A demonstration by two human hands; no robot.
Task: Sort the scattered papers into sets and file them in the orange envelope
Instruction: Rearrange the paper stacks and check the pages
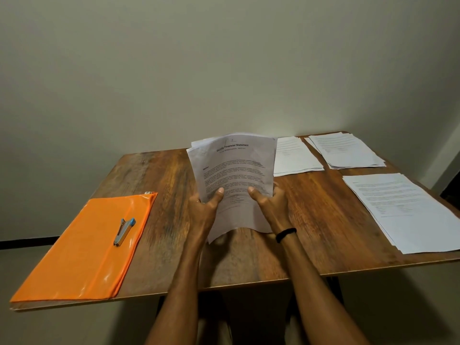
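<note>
The left hand (206,210) and right hand (270,207) each grip a lower side of the held set (236,170) of sheets, thumbs on the front page. The set stands nearly upright, its bottom edge at or just over the table (311,232) (probably being squared up, though that is only my reading). The front page is white and printed, headed "Financial Statement", and it bows a little.

Well to the left of the left hand lies the orange envelope (87,250), flat and glossy, with a stapler (124,231) resting on top; nothing shows as filed in it. Right of the right hand sits a near pile (408,210). Beyond the hands lie a middle pile (293,158) and a corner pile (348,151), side by side.

Sorting looks largely done; filing all four sets is left.
</note>
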